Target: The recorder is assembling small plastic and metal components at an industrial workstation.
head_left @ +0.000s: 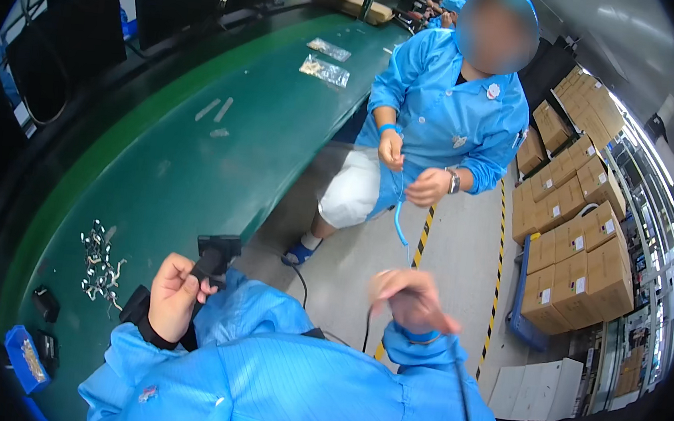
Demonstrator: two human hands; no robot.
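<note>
One black device (216,258) in the left hand (173,296), fingers pinched on its narrower lower part, wider head sticking out past the fingertips, close to the edge of the green bench (173,156). Right hand (413,299) well apart, fingers curved, thumb spread, motion-blurred; black cable (463,390) runs down beside it, can't tell if gripped. Handling, my guess: device light, stiff, smooth hard plastic, a bit slippery; best hold is the narrow part or the side edges, off the front face. Cable looks soft and bendy; take it near its end. Left of the left fingers: pile of small silver-and-white parts (100,262), a black block (46,304), blue bin (25,360). Beyond the right fingers: seated co-worker (442,107) handling a blue cord (401,222).
</note>
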